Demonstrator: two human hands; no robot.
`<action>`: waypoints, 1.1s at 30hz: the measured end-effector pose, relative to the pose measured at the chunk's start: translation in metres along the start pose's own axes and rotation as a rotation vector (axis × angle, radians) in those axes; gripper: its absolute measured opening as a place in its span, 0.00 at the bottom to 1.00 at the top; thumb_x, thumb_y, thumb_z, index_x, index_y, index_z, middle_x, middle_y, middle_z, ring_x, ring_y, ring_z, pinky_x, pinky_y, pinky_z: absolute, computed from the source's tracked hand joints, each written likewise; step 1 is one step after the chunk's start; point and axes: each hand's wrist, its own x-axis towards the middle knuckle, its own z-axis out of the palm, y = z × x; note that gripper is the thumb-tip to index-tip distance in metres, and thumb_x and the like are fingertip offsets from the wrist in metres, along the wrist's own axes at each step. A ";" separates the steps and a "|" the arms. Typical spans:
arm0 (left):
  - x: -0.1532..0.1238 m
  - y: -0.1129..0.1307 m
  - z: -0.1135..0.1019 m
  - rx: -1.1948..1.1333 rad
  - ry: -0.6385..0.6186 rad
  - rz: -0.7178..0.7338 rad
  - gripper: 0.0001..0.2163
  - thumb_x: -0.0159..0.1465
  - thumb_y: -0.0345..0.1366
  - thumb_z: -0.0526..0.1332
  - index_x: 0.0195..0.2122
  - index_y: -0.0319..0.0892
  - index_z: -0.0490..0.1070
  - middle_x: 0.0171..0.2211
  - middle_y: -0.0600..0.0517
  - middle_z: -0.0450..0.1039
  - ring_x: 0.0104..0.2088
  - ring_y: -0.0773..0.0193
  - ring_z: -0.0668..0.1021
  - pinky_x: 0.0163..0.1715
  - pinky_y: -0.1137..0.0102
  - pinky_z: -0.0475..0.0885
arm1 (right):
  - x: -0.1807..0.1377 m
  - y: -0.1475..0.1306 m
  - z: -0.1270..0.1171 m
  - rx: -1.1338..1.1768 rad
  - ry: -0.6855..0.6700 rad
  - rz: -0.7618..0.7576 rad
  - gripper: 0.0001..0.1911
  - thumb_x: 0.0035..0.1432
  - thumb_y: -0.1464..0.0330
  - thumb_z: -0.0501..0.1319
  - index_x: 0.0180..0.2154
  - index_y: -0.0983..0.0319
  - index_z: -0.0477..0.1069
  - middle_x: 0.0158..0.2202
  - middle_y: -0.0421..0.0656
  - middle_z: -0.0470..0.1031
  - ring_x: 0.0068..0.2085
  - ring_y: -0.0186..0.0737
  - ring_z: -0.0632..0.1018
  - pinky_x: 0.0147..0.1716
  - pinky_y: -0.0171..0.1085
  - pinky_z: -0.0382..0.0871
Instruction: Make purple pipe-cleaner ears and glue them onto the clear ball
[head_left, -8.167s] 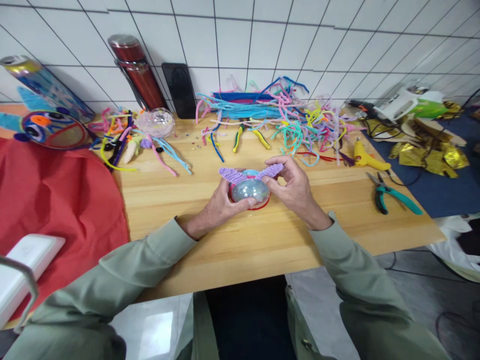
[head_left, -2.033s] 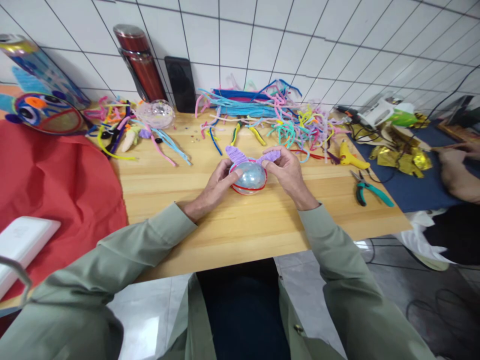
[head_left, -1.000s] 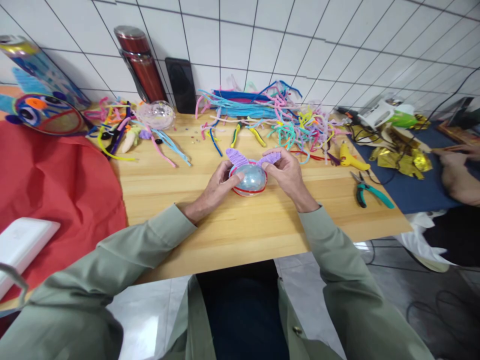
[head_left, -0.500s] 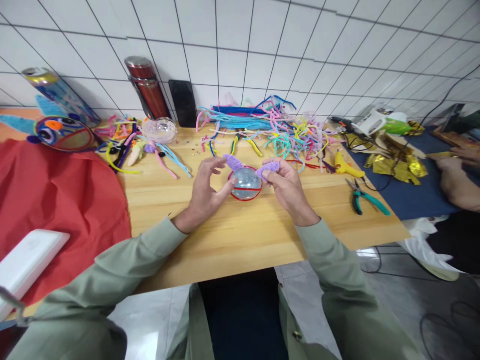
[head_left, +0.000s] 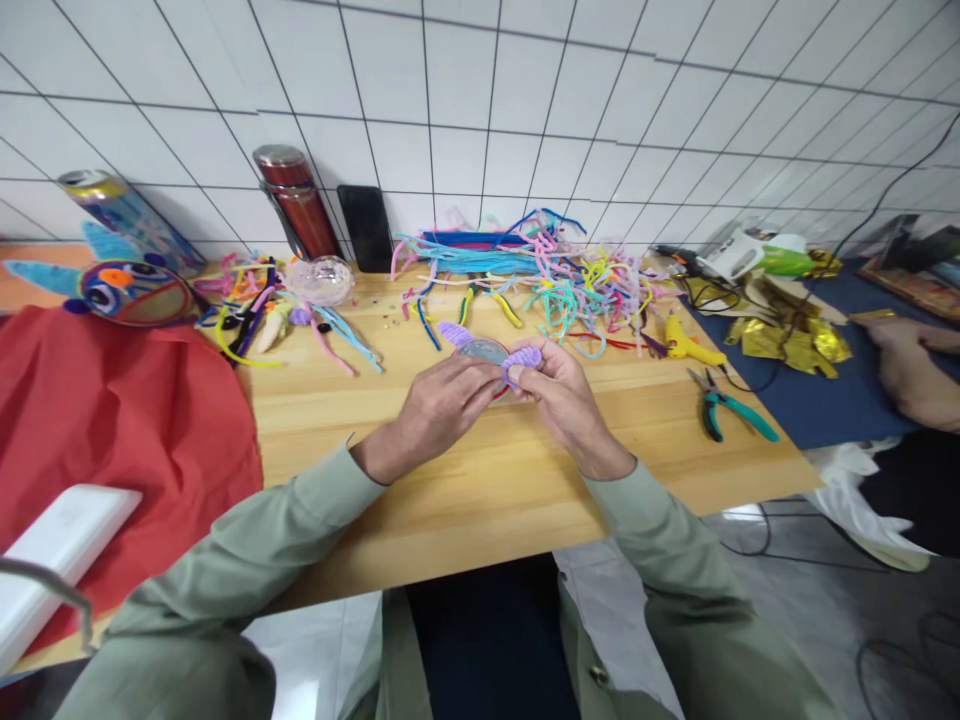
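Observation:
A round, clear, domed piece (head_left: 484, 349) with a red pipe-cleaner rim sits in front of me, partly hidden by my left hand. One purple fuzzy pipe-cleaner ear (head_left: 454, 334) sticks up at its upper left. On the right side is a second purple pipe-cleaner ear (head_left: 525, 358), pinched between the thumb and fingers of my right hand (head_left: 564, 405). My left hand (head_left: 448, 398) reaches across the dome, fingers together, their tips closed at the near end of that same ear.
Behind lies a heap of coloured pipe cleaners (head_left: 480, 258) with yellow-handled pliers (head_left: 507, 310). To the right are a yellow glue gun (head_left: 691, 344) and teal pliers (head_left: 739, 415). A red cloth (head_left: 172, 420) and a white power bank (head_left: 71, 535) lie left. Another person's arm (head_left: 911, 370) rests far right.
My left hand has moved right across the dome, from spread fingers at its left side to closed fingertips at the right ear. My right hand keeps its pinch on that ear.

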 end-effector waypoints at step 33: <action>-0.012 -0.014 0.000 0.017 -0.019 -0.116 0.08 0.76 0.37 0.65 0.49 0.45 0.84 0.45 0.48 0.90 0.44 0.60 0.91 0.46 0.69 0.87 | -0.001 0.017 -0.006 -0.161 -0.057 -0.040 0.19 0.56 0.52 0.74 0.26 0.58 0.74 0.23 0.37 0.75 0.26 0.35 0.71 0.32 0.38 0.67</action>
